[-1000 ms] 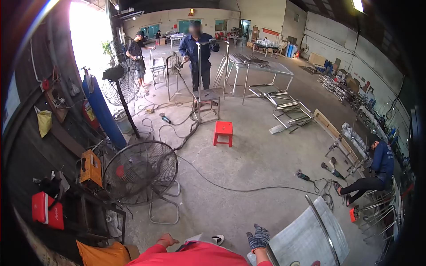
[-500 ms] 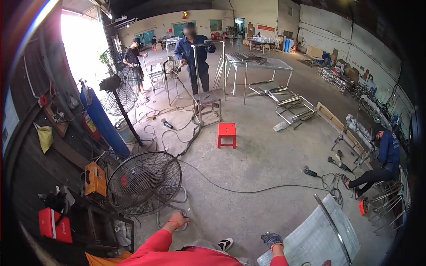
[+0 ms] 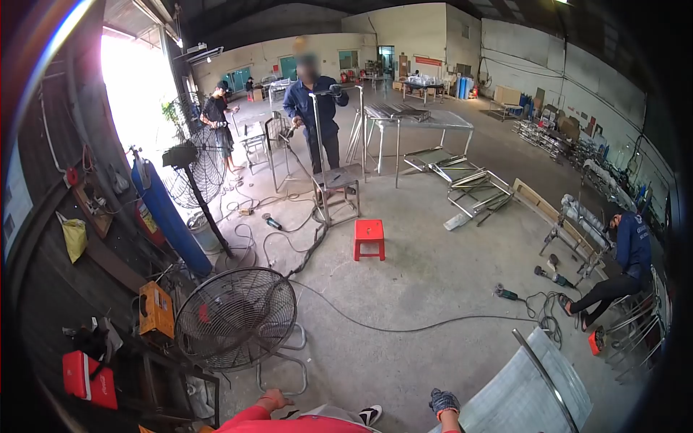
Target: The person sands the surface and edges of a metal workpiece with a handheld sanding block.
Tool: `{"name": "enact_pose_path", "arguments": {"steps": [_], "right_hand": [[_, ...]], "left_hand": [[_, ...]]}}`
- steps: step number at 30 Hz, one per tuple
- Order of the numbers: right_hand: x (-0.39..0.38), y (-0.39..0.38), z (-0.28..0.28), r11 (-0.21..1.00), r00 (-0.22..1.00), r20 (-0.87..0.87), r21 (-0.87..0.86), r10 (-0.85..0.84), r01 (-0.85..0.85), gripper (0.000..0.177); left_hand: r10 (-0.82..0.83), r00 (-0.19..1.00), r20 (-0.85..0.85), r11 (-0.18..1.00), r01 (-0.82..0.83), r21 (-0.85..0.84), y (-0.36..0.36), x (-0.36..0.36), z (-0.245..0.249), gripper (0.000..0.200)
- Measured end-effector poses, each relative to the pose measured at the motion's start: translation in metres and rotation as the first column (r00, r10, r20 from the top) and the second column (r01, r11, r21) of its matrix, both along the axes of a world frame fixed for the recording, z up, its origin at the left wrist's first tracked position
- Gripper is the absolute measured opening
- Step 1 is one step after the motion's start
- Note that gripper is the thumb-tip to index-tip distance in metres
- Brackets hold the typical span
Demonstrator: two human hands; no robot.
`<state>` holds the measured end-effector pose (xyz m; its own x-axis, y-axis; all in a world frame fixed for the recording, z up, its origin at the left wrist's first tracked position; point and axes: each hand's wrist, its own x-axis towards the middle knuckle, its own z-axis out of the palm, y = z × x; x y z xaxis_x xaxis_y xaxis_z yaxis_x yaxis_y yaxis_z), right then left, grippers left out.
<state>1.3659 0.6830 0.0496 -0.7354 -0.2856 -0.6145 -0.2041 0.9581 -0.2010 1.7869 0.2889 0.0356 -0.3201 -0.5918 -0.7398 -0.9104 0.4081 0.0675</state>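
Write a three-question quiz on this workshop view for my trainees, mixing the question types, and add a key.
1. True or false: the right hand wears a glove and the left hand is bare.
2. The small stool in the middle of the view is: A red, B green, C white.
3. Fill in: the large round thing standing just beyond the left hand is a floor ____.
Key: 1 true; 2 A; 3 fan.
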Motion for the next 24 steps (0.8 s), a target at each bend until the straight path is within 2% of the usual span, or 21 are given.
{"name": "enact_pose_path", "arguments": {"steps": [2, 4, 6, 8, 9, 10, 12, 17, 19, 20, 23, 24], "right_hand": [[-0.006, -0.001, -0.019, 0.991, 0.992, -0.041, 0.075, 0.118, -0.115, 0.032], [-0.006, -0.013, 0.003, 0.987, 0.988, -0.053, 0.085, 0.144, -0.139, 0.032], [-0.001, -0.008, 0.003, 0.982, 0.985, -0.050, 0.102, 0.165, -0.159, 0.032], [-0.004, -0.009, -0.015, 0.994, 0.989, -0.106, 0.047, 0.102, -0.097, 0.032], [-0.003, -0.009, -0.020, 0.991, 0.988, -0.079, 0.006, -0.134, 0.135, 0.036], [0.003, -0.011, -0.007, 0.989, 0.987, -0.065, 0.002, -0.148, 0.149, 0.036], [0.021, -0.015, 0.037, 0.996, 0.983, -0.176, -0.072, -0.057, 0.045, 0.048], [0.030, 0.013, 0.033, 0.993, 0.972, -0.212, -0.077, -0.104, 0.089, 0.058], [0.025, 0.011, 0.047, 0.998, 0.990, -0.134, 0.056, -0.031, 0.038, 0.062], [0.022, 0.010, 0.047, 0.997, 0.991, -0.129, 0.061, -0.030, 0.039, 0.062], [0.010, -0.004, 0.055, 0.991, 0.999, 0.047, 0.131, -0.016, 0.009, 0.064], [0.009, -0.008, 0.054, 0.992, 0.999, 0.045, 0.129, -0.015, 0.010, 0.064]], "left_hand": [[0.028, 0.999, 0.026, 0.999, -0.030, 0.042, -0.001, -0.015, 0.010, 0.084], [0.007, 0.994, -0.106, 0.999, -0.011, -0.042, -0.001, -0.026, 0.009, 0.079], [-0.008, 0.993, -0.122, 1.000, 0.006, -0.023, -0.001, -0.045, 0.019, 0.078], [-0.031, 0.990, -0.135, 0.999, 0.028, -0.020, 0.001, -0.060, 0.022, 0.077], [-0.034, 0.984, -0.176, 0.999, 0.029, -0.032, 0.000, -0.066, 0.019, 0.076], [-0.039, 0.976, -0.216, 0.999, 0.031, -0.043, -0.002, -0.070, 0.019, 0.076], [-0.062, 0.978, -0.198, 0.998, 0.054, -0.043, -0.003, -0.080, 0.025, 0.077], [-0.073, 0.980, -0.186, 0.997, 0.068, -0.033, 0.000, -0.076, 0.023, 0.077], [-0.061, 0.983, -0.174, 0.998, 0.057, -0.027, -0.001, -0.068, 0.022, 0.077], [-0.060, 0.984, -0.170, 0.998, 0.058, -0.021, -0.001, -0.063, 0.019, 0.077], [-0.036, 0.994, -0.104, 0.999, 0.033, -0.025, -0.003, -0.050, 0.013, 0.079], [-0.044, 0.995, -0.093, 0.999, 0.042, -0.027, -0.001, -0.045, 0.011, 0.080]]}}
